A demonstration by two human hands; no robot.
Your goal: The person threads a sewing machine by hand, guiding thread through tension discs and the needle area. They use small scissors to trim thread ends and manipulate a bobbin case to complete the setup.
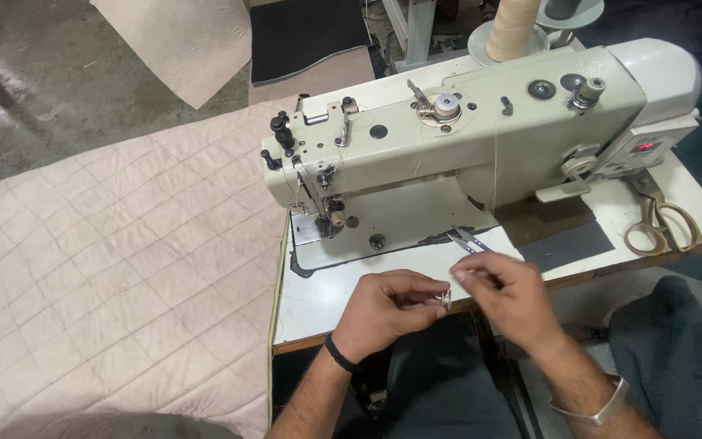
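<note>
My left hand (387, 313) pinches a small metal bobbin (444, 300) between thumb and fingers, just above the front edge of the sewing table (318, 301). My right hand (504, 294) is right beside it, fingertips pinched together near the bobbin; whether it holds a thread is too fine to tell. A pair of small thread snips (466, 239) lies on the table just behind my right hand. The cream industrial sewing machine (465, 138) stands behind both hands, its needle area (327, 215) at the left.
Pink quilted fabric (123, 268) spreads over the surface to the left. Large scissors (660, 223) rest at the table's right end. A cone of beige thread (512, 31) stands behind the machine. More fabric pieces (180, 41) lie on the floor.
</note>
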